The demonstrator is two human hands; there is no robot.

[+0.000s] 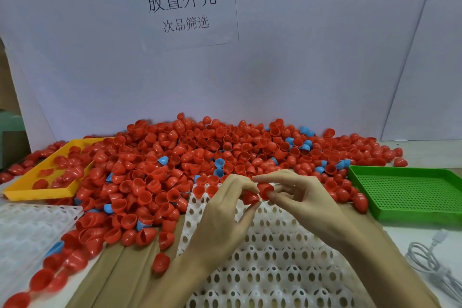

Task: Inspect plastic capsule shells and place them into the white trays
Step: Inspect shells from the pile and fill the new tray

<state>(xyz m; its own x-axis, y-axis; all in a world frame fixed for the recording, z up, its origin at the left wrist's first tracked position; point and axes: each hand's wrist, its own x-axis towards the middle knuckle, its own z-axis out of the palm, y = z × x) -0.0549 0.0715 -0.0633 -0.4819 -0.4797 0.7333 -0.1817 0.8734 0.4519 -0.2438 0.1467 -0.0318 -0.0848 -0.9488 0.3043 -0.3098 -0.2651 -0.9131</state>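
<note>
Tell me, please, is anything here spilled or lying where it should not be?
Yes. The pile of shells has spread over the far corner of the yellow tray and onto the near-left clear tray. One red shell leans on the green tray. A white cable lies loosely coiled.

Two bare hands and forearms in view. Left hand (226,210) and right hand (298,195) both ungloved. No rings, no watch, no wristband visible on either wrist. Nails short and unpainted where they show. Left forearm enters the view from about 7 o'clock, right forearm from about 5 o'clock. Both forearms uncovered all the way to the picture's lower edge; no sleeve edge shows anywhere along either arm.
</note>
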